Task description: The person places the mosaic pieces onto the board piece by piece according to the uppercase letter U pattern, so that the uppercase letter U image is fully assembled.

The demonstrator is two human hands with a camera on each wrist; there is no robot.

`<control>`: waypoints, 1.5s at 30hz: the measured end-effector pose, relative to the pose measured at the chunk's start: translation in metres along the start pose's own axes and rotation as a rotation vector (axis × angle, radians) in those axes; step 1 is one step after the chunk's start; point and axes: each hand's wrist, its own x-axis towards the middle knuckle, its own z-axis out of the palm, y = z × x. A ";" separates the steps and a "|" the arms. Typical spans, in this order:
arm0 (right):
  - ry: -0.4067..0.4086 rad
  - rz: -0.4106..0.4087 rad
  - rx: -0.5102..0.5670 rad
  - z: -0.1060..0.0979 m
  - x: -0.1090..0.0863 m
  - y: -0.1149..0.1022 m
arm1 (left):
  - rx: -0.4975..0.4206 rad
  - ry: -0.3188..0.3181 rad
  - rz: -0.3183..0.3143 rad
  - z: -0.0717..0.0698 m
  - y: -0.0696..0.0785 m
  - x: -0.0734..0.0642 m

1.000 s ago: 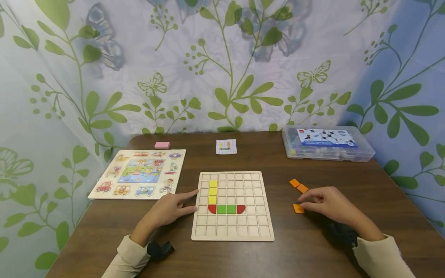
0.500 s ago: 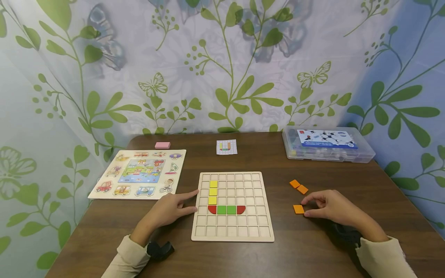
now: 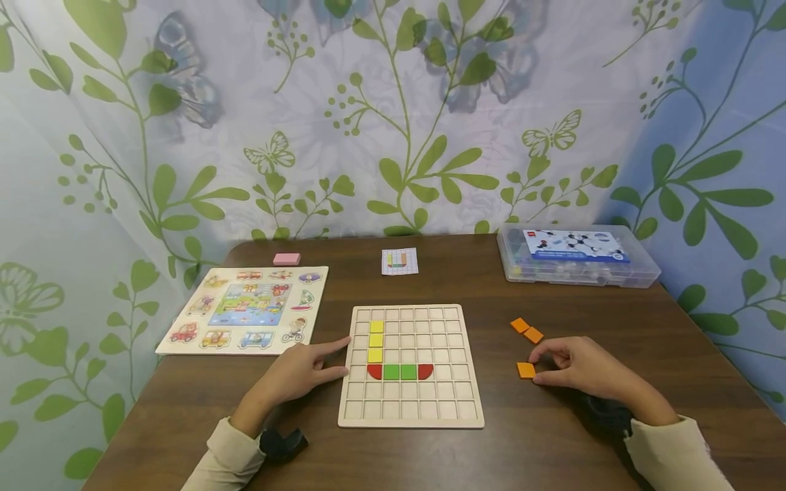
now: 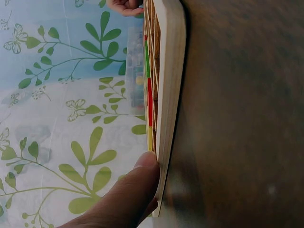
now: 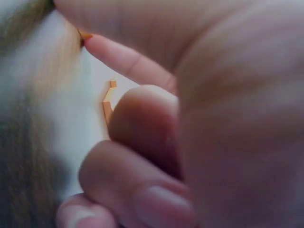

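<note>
A wooden grid board (image 3: 454, 411) lies in front of me in the head view. My left hand (image 3: 295, 374) touches its left edge with thumb and forefinger tips, fingers extended; its thumb (image 4: 137, 183) shows against the rim in the left wrist view. Yellow squares (image 3: 376, 340), green squares (image 3: 400, 372) and red quarter-round pieces (image 3: 425, 372) sit in the cells as an L-like row. To the right, my right hand (image 3: 583, 368) pinches the corner of an orange square tile (image 3: 525, 370) on the table between thumb and forefinger, other fingers curled.
Two more orange tiles (image 3: 533, 335) lie just behind the right hand. A small pattern card (image 3: 399, 262) and a pink block (image 3: 286, 259) lie at the back. A picture puzzle board (image 3: 184, 307) is at left, a clear plastic box (image 3: 638, 269) at back right.
My right hand's thumb has moved from over the orange tile to its near right corner, with the forefinger at the far right corner. My left hand and the board pieces stay put.
</note>
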 end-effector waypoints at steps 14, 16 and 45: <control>0.075 -0.044 -0.067 0.016 0.008 -0.007 | 0.006 -0.001 0.003 0.001 0.001 -0.001; 0.087 -0.047 -0.078 0.018 0.009 -0.007 | 0.006 -0.001 0.002 0.001 0.001 -0.001; 0.301 -0.144 -0.074 0.044 0.022 -0.020 | 0.020 0.006 0.007 0.000 0.001 0.000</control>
